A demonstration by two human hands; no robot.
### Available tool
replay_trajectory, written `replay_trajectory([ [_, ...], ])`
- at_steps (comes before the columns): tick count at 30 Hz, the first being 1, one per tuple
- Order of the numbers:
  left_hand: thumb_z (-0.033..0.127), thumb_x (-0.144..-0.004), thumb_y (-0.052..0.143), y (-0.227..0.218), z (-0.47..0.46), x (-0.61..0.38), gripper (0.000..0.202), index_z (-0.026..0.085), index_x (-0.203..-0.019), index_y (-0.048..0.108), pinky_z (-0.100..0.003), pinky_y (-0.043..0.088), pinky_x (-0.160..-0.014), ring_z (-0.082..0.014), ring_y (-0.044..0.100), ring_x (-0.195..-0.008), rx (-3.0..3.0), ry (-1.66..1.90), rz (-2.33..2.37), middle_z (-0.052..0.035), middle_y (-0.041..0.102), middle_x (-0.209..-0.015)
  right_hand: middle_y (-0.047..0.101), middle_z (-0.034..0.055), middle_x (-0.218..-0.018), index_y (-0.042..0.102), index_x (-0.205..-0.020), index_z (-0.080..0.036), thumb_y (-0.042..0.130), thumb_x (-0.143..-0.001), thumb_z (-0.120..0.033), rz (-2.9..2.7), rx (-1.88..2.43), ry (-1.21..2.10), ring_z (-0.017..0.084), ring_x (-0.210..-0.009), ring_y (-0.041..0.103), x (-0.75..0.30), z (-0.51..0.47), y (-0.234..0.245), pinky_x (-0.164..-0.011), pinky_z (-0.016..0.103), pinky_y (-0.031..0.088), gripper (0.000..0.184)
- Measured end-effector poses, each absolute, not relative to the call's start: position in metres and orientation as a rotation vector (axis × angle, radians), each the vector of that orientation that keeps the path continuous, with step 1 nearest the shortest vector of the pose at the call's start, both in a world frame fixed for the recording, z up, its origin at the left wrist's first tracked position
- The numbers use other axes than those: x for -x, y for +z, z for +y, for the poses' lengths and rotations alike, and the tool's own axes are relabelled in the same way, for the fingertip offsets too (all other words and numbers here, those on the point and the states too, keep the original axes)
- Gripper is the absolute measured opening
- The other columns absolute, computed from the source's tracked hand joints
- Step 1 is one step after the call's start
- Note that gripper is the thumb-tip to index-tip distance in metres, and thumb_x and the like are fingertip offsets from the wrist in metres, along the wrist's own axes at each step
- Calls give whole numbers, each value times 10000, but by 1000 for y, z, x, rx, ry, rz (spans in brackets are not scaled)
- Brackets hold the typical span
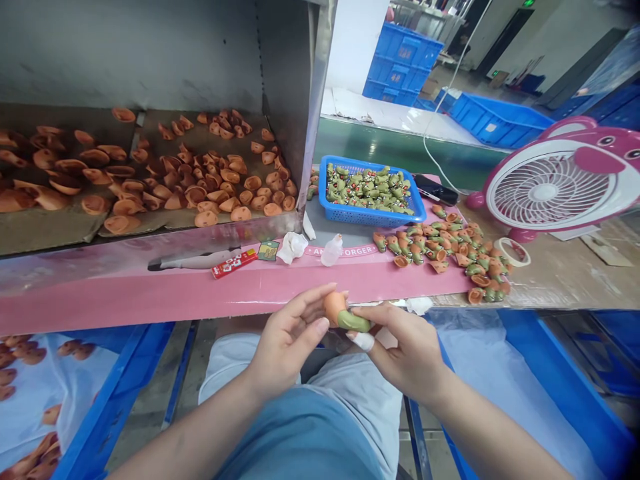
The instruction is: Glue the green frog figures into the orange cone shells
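Your left hand and taped right hand pinch the orange-and-green toy piece between curled fingers, just off the pink desk edge, so one slipped grip could drop it toward the blue bin below.

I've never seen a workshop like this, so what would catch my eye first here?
Probably the pink bear-faced desk fan at the bench's right end, then the heap of orange moulded pieces on the shelf at left. Nearer, the left hand and right hand, with its white-taped finger, grip an orange-and-green piece, below a blue basket of green figures.
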State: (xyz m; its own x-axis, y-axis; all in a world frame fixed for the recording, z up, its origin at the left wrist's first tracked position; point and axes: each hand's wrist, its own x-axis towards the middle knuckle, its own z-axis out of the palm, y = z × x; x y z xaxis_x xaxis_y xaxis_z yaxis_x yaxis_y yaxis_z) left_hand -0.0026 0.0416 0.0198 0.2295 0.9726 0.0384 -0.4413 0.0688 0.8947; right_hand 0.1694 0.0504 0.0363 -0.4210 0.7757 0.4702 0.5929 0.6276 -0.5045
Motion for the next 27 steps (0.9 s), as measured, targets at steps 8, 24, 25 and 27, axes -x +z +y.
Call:
replay_trajectory([
  [8, 188, -806, 494, 20, 44, 6, 292, 204, -1091, 559, -291, 447, -842, -213, 532, -1049, -1024, 1224, 759, -78, 599, -1137, 624, 9, -706, 527, -937, -189, 566, -765, -189, -2203, 994, 268, 115, -624, 582, -167, 51, 37, -568, 213, 442, 176],
  [24, 179, -703, 627, 10, 47, 0, 387, 154, -1082, 552, -307, 514, -737, -224, 595, -938, -658, 1055, 887, -88, 661, -990, 504, -45, -568, 533, -802, -175, 550, -754, -246, -1906, 1286, 984, 66, -482, 432, -161, 57, 32, -456, 172, 361, 88],
  [25, 179, -700, 628, 9, 48, -1, 393, 150, -1084, 547, -316, 514, -740, -228, 594, -940, -658, 1053, 896, -91, 658, -995, 500, -46, -566, 531, -802, -173, 547, -756, -253, -1904, 1298, 985, 65, -482, 431, -161, 56, 30, -458, 172, 360, 93],
  [27, 186, -708, 617, 5, 49, -2, 402, 139, -1097, 531, -345, 507, -762, -234, 593, -943, -671, 1033, 929, -104, 652, -1010, 510, -44, -577, 524, -809, -167, 530, -770, -265, -1930, 1301, 987, 65, -486, 444, -161, 57, 25, -468, 170, 370, 106],
])
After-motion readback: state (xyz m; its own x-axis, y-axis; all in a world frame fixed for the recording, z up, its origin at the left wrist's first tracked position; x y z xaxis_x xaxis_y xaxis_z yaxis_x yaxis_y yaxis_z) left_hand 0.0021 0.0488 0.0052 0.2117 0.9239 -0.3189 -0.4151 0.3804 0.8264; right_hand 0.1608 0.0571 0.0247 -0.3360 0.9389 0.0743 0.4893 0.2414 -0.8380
